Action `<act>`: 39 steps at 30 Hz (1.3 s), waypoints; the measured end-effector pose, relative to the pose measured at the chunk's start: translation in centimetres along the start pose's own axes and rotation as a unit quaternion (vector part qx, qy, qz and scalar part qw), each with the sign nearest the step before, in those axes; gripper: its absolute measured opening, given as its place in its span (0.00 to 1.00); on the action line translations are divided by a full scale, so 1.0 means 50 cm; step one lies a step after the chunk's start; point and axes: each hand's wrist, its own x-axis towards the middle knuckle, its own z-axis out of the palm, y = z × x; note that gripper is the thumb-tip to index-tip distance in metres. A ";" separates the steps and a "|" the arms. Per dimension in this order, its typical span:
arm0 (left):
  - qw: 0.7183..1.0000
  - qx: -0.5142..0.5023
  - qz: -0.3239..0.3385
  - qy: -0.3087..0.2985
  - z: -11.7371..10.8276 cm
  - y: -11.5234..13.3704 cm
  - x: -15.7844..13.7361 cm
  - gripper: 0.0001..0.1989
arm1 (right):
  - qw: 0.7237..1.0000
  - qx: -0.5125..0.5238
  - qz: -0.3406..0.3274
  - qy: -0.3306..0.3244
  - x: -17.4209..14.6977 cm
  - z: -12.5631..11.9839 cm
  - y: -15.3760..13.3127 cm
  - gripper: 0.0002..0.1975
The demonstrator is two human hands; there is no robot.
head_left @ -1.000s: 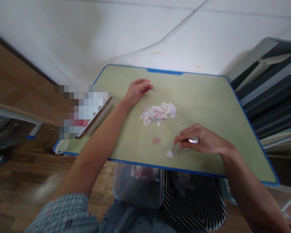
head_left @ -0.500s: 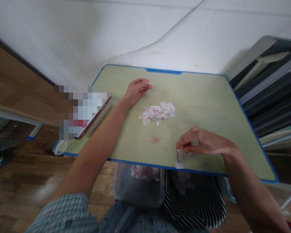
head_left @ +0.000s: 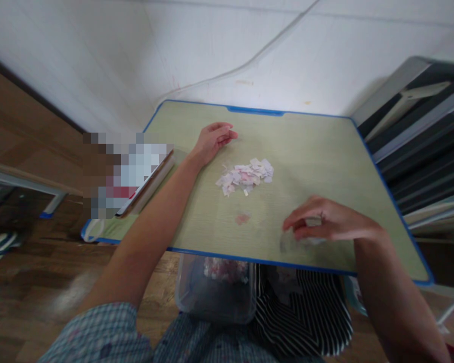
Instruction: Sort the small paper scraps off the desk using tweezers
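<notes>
A loose pile of small torn white and pinkish paper scraps (head_left: 245, 175) lies on the pale green tabletop (head_left: 318, 151). My left hand (head_left: 215, 138) rests on the table behind and left of the pile, fingers loosely bent and apart, with nothing plainly in them. Near the front edge, my right hand (head_left: 318, 219) is closed on a clear plastic piece (head_left: 287, 242). That piece is blurred; faint markings on it suggest a short ruler. Its lower edge is at the tabletop. A pinkish smudge (head_left: 242, 219) shows between the pile and my right hand.
Below the front edge are a clear plastic bin (head_left: 215, 302) with shredded bits inside and a black-and-white striped cloth (head_left: 306, 312). A pixelated tablet-like object (head_left: 146, 161) leans at the left. Folded furniture (head_left: 431, 131) stands at the right; a cable (head_left: 249, 60) runs along the wall.
My right hand has moved slightly right with the clear plastic piece. The white scrap at the table's front edge beneath it is gone from there. My left hand has stayed put.
</notes>
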 end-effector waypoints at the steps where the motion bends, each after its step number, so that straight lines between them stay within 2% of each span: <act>1: 1.000 -0.003 0.001 0.000 -0.001 -0.001 0.001 0.03 | 0.996 0.013 0.023 0.083 0.002 -0.002 0.006 0.10; 3: 1.000 -0.007 0.001 0.000 -0.002 -0.003 0.003 0.03 | 0.963 0.013 0.083 0.254 0.008 -0.005 0.022 0.12; 4: 1.000 -0.008 0.001 0.001 -0.002 -0.004 0.003 0.03 | 0.941 0.003 0.109 0.319 0.009 -0.004 0.030 0.13; 6: 1.000 -0.009 -0.001 0.004 -0.002 -0.006 0.005 0.03 | 0.905 -0.033 0.143 0.399 0.010 0.002 0.042 0.14; 8: 1.000 -0.008 -0.002 0.006 -0.002 -0.006 0.005 0.03 | 0.885 -0.066 0.153 0.435 0.009 0.017 0.045 0.15; 12: 1.000 -0.009 -0.007 0.005 0.000 -0.005 0.005 0.03 | 0.880 -0.101 0.147 0.440 0.022 0.064 0.028 0.15; 17: 1.000 -0.012 -0.005 -0.003 0.000 -0.005 0.003 0.03 | 0.894 -0.145 0.096 0.412 0.089 0.090 0.000 0.14; 23: 1.000 -0.019 0.003 -0.009 0.001 -0.005 0.002 0.03 | 0.938 -0.153 0.027 0.311 0.159 0.094 -0.015 0.13; 26: 1.000 -0.026 0.005 -0.013 0.000 -0.006 0.004 0.03 | 0.965 -0.121 -0.006 0.232 0.172 0.110 -0.022 0.12; 29: 1.000 -0.029 0.003 -0.013 0.000 -0.007 0.004 0.03 | 0.978 -0.089 -0.033 0.185 0.172 0.118 -0.030 0.12; 31: 1.000 -0.029 0.002 -0.011 0.000 -0.006 0.003 0.03 | 0.978 -0.076 -0.033 0.190 0.160 0.111 -0.034 0.12; 33: 0.999 -0.030 0.001 -0.011 0.000 -0.006 0.002 0.03 | 0.971 -0.062 -0.010 0.229 0.137 0.099 -0.031 0.12; 36: 0.999 -0.030 0.000 -0.011 0.001 -0.005 0.003 0.03 | 0.943 -0.054 0.055 0.324 0.089 0.089 -0.016 0.15; 39: 1.000 -0.030 0.001 -0.009 0.002 -0.005 0.003 0.03 | 0.914 -0.069 0.106 0.386 0.053 0.103 -0.003 0.16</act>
